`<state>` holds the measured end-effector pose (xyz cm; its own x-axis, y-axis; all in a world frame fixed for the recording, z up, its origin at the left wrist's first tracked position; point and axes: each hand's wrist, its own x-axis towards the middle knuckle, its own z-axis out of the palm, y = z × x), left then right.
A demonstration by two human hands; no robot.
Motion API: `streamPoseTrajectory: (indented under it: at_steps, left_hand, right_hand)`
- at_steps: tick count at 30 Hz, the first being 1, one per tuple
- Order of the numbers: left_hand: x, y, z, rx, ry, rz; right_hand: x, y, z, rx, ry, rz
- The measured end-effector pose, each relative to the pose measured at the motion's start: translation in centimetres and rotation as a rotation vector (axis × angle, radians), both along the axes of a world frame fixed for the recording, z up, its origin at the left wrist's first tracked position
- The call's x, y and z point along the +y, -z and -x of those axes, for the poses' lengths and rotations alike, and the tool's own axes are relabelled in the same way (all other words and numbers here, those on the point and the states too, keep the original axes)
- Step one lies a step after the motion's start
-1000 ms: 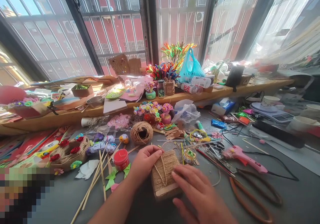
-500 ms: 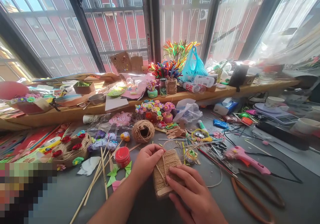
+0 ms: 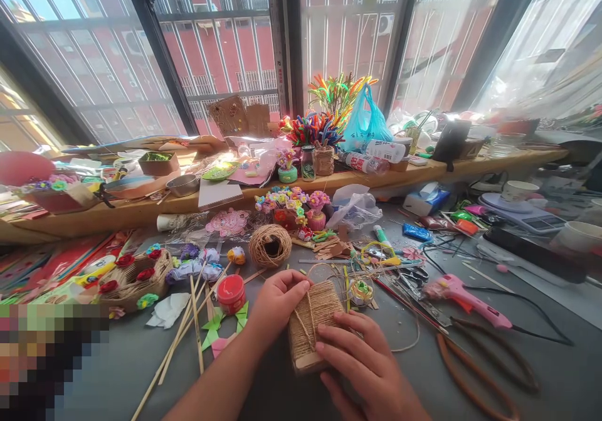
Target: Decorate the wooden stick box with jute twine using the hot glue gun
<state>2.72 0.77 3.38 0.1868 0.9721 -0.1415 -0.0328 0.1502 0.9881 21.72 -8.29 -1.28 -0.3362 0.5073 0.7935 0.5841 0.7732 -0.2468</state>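
Observation:
A small box wrapped in brown twine (image 3: pixel 310 324) lies on the grey table in front of me. My left hand (image 3: pixel 277 302) grips its left side, fingers curled over the top edge. From the right, my right hand (image 3: pixel 364 361) rests on the box, with its fingertips pressing the twine wrap. A loose strand of twine (image 3: pixel 404 346) trails off to the right. A ball of twine (image 3: pixel 269 246) sits just behind the box.
Near my left hand are a red-lidded jar (image 3: pixel 231 293) and several wooden sticks (image 3: pixel 188 327). To the right lie a pink glue gun (image 3: pixel 458 292) and brown-handled shears (image 3: pixel 484 364). Paper flowers, a twine basket (image 3: pixel 134 280) and craft clutter fill the table and wooden shelf (image 3: pixel 235 198).
My right hand has slid left and closer onto the box, fingertips now pressing on the twine. My left hand stays gripping the box's left side.

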Motion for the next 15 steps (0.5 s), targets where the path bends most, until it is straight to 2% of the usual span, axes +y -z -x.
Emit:
streamPoseTrajectory:
  at_steps: [11, 15]
  left_hand:
    - [-0.02, 0.03, -0.02, -0.022, 0.006, 0.027]
    - [0.09, 0.20, 0.04, -0.013, 0.003, 0.021]
  right_hand:
    - [0.30, 0.02, -0.29, -0.057, -0.029, 0.025]
    - [0.31, -0.14, -0.27, 0.011, -0.005, 0.027]
